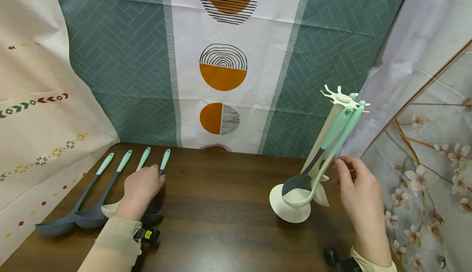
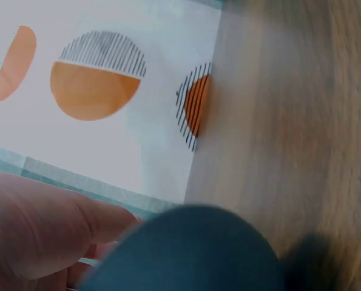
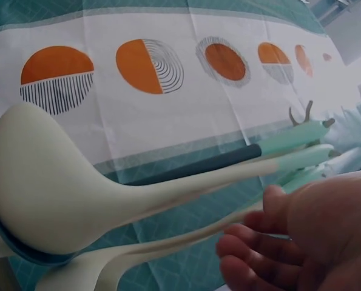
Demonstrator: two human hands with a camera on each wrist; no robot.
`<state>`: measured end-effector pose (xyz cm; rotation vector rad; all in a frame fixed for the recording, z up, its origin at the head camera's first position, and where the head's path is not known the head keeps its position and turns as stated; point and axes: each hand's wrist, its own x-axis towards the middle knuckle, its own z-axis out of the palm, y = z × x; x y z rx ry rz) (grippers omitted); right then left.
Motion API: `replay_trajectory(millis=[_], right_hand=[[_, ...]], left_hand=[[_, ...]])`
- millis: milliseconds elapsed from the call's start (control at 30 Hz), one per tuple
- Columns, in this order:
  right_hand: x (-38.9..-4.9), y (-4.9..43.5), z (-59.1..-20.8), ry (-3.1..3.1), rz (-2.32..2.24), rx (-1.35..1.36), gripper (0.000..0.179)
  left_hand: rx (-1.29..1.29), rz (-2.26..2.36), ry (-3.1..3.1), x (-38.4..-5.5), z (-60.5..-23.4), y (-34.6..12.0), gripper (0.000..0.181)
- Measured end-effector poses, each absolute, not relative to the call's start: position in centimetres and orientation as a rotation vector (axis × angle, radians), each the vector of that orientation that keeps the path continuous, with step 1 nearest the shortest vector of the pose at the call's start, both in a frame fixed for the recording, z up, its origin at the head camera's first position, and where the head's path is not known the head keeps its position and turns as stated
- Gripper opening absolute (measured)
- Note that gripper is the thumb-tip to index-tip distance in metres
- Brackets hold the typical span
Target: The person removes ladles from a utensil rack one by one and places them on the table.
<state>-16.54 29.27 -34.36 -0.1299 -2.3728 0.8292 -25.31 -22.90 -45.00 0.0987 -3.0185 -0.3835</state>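
On the left of the table my left hand (image 1: 141,188) grips the dark shaft of a grey ladle with a mint handle (image 1: 165,158). Its rounded dark head (image 2: 192,251) fills the bottom of the left wrist view, below my thumb. At the right stands a cream utensil rack (image 1: 282,198) with a pronged top. From it hang a grey spoon (image 1: 298,183), a cream ladle (image 1: 300,200) and another cream utensil (image 1: 321,195) partly behind them. My right hand (image 1: 361,192) is beside their handles, fingers loosely bent with nothing between them.
Left of my left hand lie two grey ladles (image 1: 59,226) (image 1: 92,216) and a cream utensil (image 1: 109,209), handles pointing away. A patterned curtain (image 1: 225,30) hangs behind the brown table (image 1: 221,206), with cloths (image 1: 33,141) (image 1: 435,149) at both sides.
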Motion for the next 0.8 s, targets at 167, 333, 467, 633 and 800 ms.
replay_trajectory(millis=[167,333,467,633,800], right_hand=[[-17.0,29.7,-34.7,-2.327,0.854,-0.209,0.035],[-17.7,30.1,-35.0,-2.372,0.872,-0.157,0.042],[-18.1,30.3,-35.2,-2.414,0.875,-0.137,0.042],[-18.4,30.4,-35.3,-2.454,0.851,-0.101,0.040],[-18.5,30.5,-35.3,-2.494,0.829,-0.073,0.037]], left_hand=[[0.031,-0.367,-2.909,-24.8,-44.7,-21.8,0.035],[-0.074,-0.352,-2.754,-24.2,-44.0,-20.2,0.035],[-0.115,-0.348,-2.696,-23.8,-43.2,-18.9,0.039],[-0.156,-0.375,-2.647,-23.5,-42.2,-17.5,0.041],[-0.225,-0.402,-2.619,-23.5,-41.8,-15.9,0.041]])
